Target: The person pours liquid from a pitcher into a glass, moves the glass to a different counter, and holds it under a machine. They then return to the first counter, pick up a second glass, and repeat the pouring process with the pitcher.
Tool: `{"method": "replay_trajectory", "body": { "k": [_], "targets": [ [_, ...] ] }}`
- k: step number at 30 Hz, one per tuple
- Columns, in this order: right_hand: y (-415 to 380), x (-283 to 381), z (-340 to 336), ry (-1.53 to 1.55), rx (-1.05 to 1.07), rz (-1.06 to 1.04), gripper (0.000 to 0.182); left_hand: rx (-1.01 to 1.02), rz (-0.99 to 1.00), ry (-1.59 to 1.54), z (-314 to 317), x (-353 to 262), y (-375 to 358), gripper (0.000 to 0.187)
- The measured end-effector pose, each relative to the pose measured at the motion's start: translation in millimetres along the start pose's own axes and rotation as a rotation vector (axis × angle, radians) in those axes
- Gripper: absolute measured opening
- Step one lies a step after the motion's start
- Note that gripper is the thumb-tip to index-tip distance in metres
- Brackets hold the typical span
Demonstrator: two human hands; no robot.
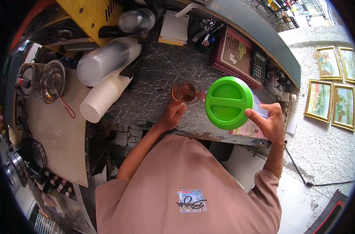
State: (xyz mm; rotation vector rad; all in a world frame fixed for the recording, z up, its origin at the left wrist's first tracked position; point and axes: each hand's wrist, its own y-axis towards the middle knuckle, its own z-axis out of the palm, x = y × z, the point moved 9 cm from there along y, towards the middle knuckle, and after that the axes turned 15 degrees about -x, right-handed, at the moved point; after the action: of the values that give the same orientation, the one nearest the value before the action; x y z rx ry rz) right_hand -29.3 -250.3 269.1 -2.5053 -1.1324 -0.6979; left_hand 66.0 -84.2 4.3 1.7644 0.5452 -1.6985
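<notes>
My right hand (268, 121) is wrapped round the handle of a clear plastic pitcher with a green lid (229, 103). The pitcher is tilted to the left, and reddish liquid (201, 95) shows between its spout and a glass mug (187, 92). Brownish-red liquid sits inside the mug, over the dark scratched counter (154, 74). My left hand (173, 115) is closed at the near side of the mug, fingers gripping its handle, which they mostly hide.
Stacked paper cups (107, 95) and clear plastic cups (107, 62) lie on the left. A metal strainer (52, 80) with a red handle is farther left. At the back are a notepad (174, 28), maroon menus (236, 52) and a calculator (259, 66). Framed pictures (318, 100) hang at right.
</notes>
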Motion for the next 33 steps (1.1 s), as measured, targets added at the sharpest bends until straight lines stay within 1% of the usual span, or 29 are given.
{"method": "replay_trajectory", "body": {
  "k": [7, 11, 13, 19, 23, 25, 28, 31, 33],
  "targets": [
    [-0.7, 0.6, 2.6, -0.01, -0.014, -0.028, 0.038, 0.004, -0.012, -0.009, 1.4, 3.1, -0.1, 0.033],
    [-0.6, -2.5, 8.2, -0.015, 0.005, 0.022, 0.039, -0.012, 0.015, -0.024, 1.2, -0.2, 0.3, 0.033],
    [-0.8, -6.0, 11.3, -0.007, 0.022, 0.046, 0.039, 0.0, -0.03, -0.031, 1.5, 1.4, 0.2, 0.034],
    [0.5, -9.3, 16.0, 0.024, 0.031, 0.029, 0.039, -0.003, 0.021, 0.015, -0.8, -5.6, 2.5, 0.033],
    [1.4, -6.9, 16.7, 0.026, 0.03, 0.016, 0.039, -0.031, 0.003, 0.003, -0.5, 0.4, 1.1, 0.033],
    [1.8, -7.4, 17.6, 0.016, 0.037, 0.017, 0.039, -0.02, -0.021, -0.001, -0.5, 0.4, 0.6, 0.032],
    [1.7, -6.9, 18.9, 0.038, 0.038, 0.014, 0.038, -0.019, -0.006, 0.005, -0.9, -3.5, 1.1, 0.032],
    [1.1, -7.3, 18.3, -0.006, 0.027, 0.006, 0.037, -0.007, -0.024, 0.01, -0.3, 0.6, -0.2, 0.033],
    [-0.6, -10.2, 18.4, -0.014, 0.007, -0.023, 0.038, 0.003, -0.023, 0.008, 0.3, 0.8, -0.2, 0.033]
  ]
}}
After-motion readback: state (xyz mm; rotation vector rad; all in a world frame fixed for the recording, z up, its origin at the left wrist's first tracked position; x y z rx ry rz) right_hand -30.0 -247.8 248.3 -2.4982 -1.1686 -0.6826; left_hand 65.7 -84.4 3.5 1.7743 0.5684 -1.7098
